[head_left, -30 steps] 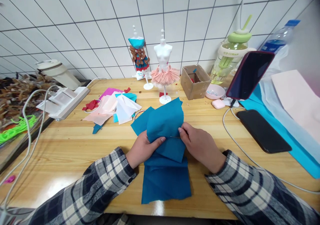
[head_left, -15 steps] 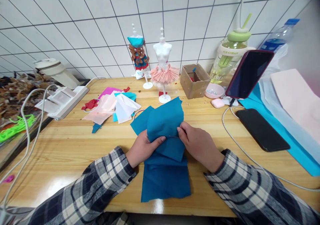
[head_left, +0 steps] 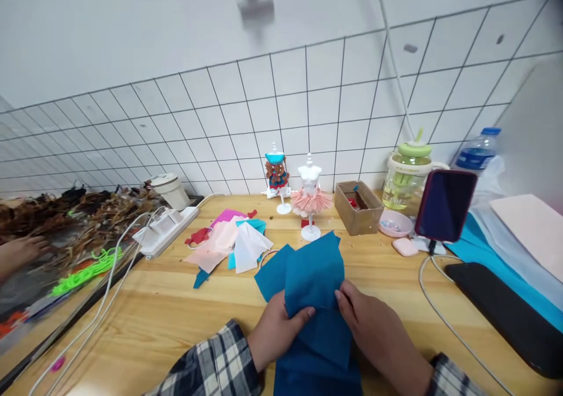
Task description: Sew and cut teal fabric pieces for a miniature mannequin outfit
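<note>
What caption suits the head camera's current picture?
Left hand holds blue material, right hand at its edge, two miniature dress forms behind.

A: What colour is the cloth (head_left: 314, 278) at bottom centre?
B: Deep teal blue, unpatterned. The sleeve (head_left: 220, 358) to its left, along the bottom edge, is plaid, navy and cream.
A: And the frilly skirt (head_left: 313, 201) at mid-frame?
B: Peachy pink, on a white dress form (head_left: 309, 175).
A: Anything bright at left?
B: Cord (head_left: 94, 268), neon green.
A: The wall (head_left: 167, 32)?
B: White; plain up top, ruled with dark grid lines below.
</note>
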The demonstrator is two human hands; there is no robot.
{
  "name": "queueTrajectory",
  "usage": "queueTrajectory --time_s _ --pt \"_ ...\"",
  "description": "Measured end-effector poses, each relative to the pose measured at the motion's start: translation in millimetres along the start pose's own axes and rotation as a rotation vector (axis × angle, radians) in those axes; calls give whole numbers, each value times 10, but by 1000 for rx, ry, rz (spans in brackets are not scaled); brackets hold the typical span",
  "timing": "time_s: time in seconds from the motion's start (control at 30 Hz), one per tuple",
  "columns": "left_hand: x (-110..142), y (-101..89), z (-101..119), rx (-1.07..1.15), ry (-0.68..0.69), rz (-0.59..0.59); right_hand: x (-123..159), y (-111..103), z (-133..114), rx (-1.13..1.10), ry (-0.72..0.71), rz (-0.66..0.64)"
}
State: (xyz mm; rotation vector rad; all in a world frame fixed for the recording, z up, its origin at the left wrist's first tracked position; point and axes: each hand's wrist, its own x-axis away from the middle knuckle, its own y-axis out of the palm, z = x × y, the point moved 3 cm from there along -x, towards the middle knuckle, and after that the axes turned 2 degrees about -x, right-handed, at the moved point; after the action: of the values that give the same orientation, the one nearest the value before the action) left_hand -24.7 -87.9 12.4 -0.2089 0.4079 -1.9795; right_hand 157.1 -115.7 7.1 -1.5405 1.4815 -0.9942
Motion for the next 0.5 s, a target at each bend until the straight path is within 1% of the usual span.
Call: queueTrajectory --time_s 0.27,0.5 --pt "-16 0 -17 14 17 -4 15 -46 -19 21 13 -15" --pt "-39 -6 -12 -19 7 2 44 -117 -31 7 7 7"
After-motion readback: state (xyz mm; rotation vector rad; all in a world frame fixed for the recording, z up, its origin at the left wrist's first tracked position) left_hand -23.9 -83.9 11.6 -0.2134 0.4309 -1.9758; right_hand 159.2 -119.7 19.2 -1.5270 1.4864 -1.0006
